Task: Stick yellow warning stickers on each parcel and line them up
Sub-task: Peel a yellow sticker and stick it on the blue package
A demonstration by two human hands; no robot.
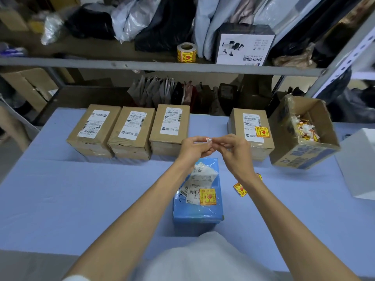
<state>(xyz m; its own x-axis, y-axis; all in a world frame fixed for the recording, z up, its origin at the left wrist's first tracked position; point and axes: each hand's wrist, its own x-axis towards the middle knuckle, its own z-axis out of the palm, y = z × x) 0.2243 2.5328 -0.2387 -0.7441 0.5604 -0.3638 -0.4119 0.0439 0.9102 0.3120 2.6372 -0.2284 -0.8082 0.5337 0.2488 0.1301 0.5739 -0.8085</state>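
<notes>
A blue parcel (197,207) lies near me on the blue table with a yellow warning sticker (207,197) on its label. Above it, my left hand (193,149) and my right hand (233,147) pinch a small white scrap of paper (209,140) between their fingertips. Three brown parcels (132,131) stand side by side at the back left, with white labels and no yellow stickers. A fourth brown parcel (250,130) stands at the back right and bears a yellow sticker (262,132). Loose yellow stickers (240,189) lie by my right forearm.
An open cardboard box (304,136) holding crumpled sticker scraps sits at the right. A white box (359,165) is at the far right edge. A roll of yellow stickers (186,52) stands on the shelf (142,64) behind the table, among bags and a printed box (244,46).
</notes>
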